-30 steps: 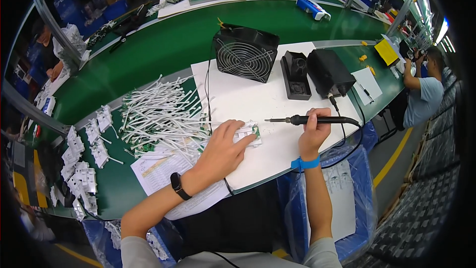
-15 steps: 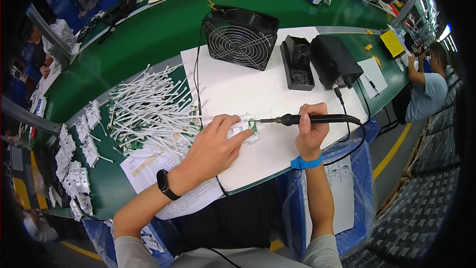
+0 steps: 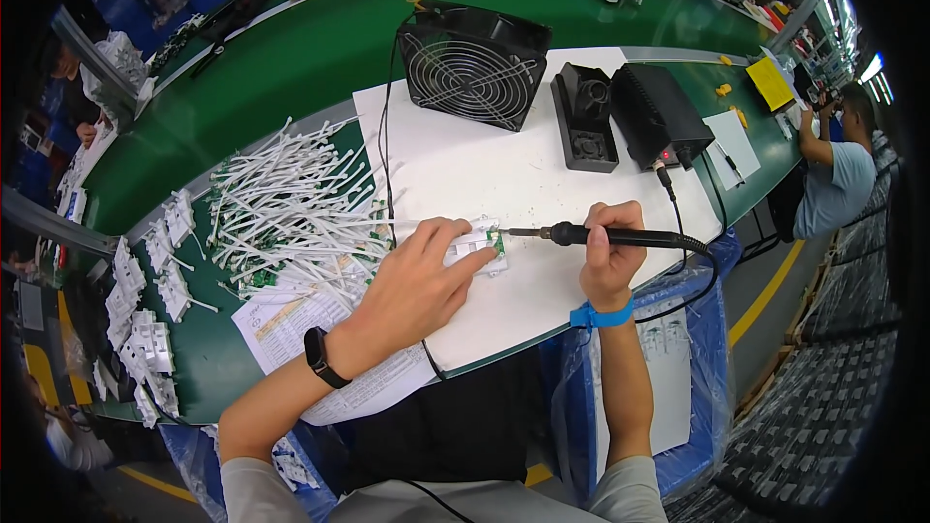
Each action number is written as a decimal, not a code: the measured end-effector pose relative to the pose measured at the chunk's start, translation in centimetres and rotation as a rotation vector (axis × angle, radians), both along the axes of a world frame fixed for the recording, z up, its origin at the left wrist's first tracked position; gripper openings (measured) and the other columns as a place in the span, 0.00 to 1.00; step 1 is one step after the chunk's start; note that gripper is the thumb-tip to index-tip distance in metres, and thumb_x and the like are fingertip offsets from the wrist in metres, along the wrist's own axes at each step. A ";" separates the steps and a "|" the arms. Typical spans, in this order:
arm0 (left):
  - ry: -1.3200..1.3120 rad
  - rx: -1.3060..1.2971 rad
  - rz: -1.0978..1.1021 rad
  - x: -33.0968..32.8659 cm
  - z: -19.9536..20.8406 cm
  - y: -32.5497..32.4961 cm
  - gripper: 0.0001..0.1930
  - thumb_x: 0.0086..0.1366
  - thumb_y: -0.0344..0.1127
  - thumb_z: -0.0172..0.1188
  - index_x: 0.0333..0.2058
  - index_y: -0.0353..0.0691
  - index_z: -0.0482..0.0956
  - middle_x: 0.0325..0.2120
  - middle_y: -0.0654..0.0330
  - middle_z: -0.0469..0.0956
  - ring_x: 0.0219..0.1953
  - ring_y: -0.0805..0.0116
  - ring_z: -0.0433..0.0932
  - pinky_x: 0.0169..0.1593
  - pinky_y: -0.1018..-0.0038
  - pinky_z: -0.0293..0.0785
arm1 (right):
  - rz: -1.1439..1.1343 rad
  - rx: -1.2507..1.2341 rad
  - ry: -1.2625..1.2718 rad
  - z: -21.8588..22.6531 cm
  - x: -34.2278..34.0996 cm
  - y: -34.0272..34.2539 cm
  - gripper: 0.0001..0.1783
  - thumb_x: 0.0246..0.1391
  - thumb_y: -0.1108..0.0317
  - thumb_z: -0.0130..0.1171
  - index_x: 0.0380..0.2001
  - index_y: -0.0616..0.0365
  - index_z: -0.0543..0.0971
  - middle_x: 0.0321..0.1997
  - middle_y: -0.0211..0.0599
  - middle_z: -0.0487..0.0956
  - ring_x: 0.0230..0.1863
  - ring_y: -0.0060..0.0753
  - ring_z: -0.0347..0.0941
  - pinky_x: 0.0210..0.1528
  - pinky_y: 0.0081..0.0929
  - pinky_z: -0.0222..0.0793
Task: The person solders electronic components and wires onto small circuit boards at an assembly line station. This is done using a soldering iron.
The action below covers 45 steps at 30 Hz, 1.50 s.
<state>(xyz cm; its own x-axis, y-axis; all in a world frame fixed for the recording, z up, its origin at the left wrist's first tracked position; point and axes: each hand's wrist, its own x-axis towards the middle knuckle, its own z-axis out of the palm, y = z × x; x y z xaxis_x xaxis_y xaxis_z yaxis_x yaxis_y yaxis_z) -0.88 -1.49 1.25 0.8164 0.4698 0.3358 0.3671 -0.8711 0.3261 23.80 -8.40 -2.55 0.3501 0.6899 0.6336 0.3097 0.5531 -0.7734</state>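
My right hand is closed round the black handle of a soldering iron, which points left. Its metal tip reaches the edge of a small green circuit board set in a white plastic housing; whether the tip touches the board I cannot tell. With thumb and fingers, my left hand grips the housing against a white sheet on the bench. Part of the housing is hidden under those fingers. A white cable runs from it to the left.
Left of my left hand lies a heap of white cables with green boards, beside printed paper. More white housings are at the far left. A fan, an iron stand and a black power unit stand behind.
The view has shifted slightly. Both hands keep their hold, and the iron's tip stays at the board's edge. A red light now shows on the power unit.
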 end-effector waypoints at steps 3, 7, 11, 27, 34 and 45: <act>0.005 -0.001 0.005 0.0 -0.1 0.0 0.20 0.57 0.29 0.65 0.51 0.47 0.81 0.52 0.54 0.73 0.53 0.55 0.72 0.46 0.67 0.78 | 0.020 0.009 -0.025 -0.2 0.1 -0.1 0.07 0.59 0.75 0.55 0.37 0.59 0.67 0.25 0.29 0.71 0.23 0.13 0.59 0.26 0.14 0.53; 0.014 -0.007 0.009 0.0 0.0 -0.1 0.20 0.58 0.29 0.65 0.51 0.47 0.81 0.52 0.54 0.73 0.54 0.55 0.72 0.46 0.67 0.78 | -0.010 0.108 -0.057 -0.5 0.1 0.1 0.07 0.59 0.74 0.56 0.37 0.60 0.67 0.24 0.31 0.71 0.23 0.14 0.59 0.25 0.15 0.53; 0.004 -0.016 0.004 -0.1 0.0 0.0 0.21 0.58 0.29 0.65 0.52 0.48 0.81 0.52 0.54 0.72 0.54 0.55 0.72 0.45 0.67 0.78 | 0.007 0.074 -0.046 -0.2 0.1 -0.2 0.07 0.60 0.74 0.56 0.36 0.60 0.67 0.24 0.32 0.71 0.23 0.15 0.59 0.25 0.15 0.53; 0.011 0.004 0.003 -0.1 -0.1 0.1 0.21 0.58 0.29 0.65 0.52 0.48 0.81 0.52 0.54 0.72 0.53 0.56 0.72 0.41 0.68 0.78 | 0.031 0.032 -0.040 0.0 0.0 -0.1 0.07 0.60 0.73 0.56 0.37 0.60 0.68 0.25 0.31 0.71 0.23 0.14 0.59 0.25 0.15 0.53; -0.026 -0.103 0.017 0.0 -0.4 -0.1 0.21 0.58 0.26 0.64 0.51 0.46 0.81 0.53 0.52 0.72 0.56 0.51 0.70 0.53 0.65 0.75 | -0.029 0.116 0.042 -0.3 0.0 -0.1 0.09 0.61 0.69 0.55 0.35 0.60 0.67 0.23 0.31 0.69 0.22 0.14 0.58 0.24 0.16 0.52; -0.002 -0.184 -0.028 -0.2 0.3 1.5 0.23 0.58 0.25 0.63 0.54 0.46 0.79 0.55 0.52 0.71 0.57 0.50 0.69 0.59 0.62 0.71 | 0.077 0.070 0.022 0.0 0.4 -0.3 0.05 0.58 0.74 0.54 0.34 0.61 0.68 0.23 0.31 0.69 0.22 0.15 0.58 0.26 0.18 0.54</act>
<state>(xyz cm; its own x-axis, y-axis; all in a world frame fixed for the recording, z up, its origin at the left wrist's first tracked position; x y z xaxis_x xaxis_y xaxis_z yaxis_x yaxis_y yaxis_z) -1.08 0.03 1.58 0.8295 0.5003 0.2481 0.3427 -0.8068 0.4813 24.18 -8.70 -2.54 0.3125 0.6694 0.6740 0.2477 0.6276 -0.7381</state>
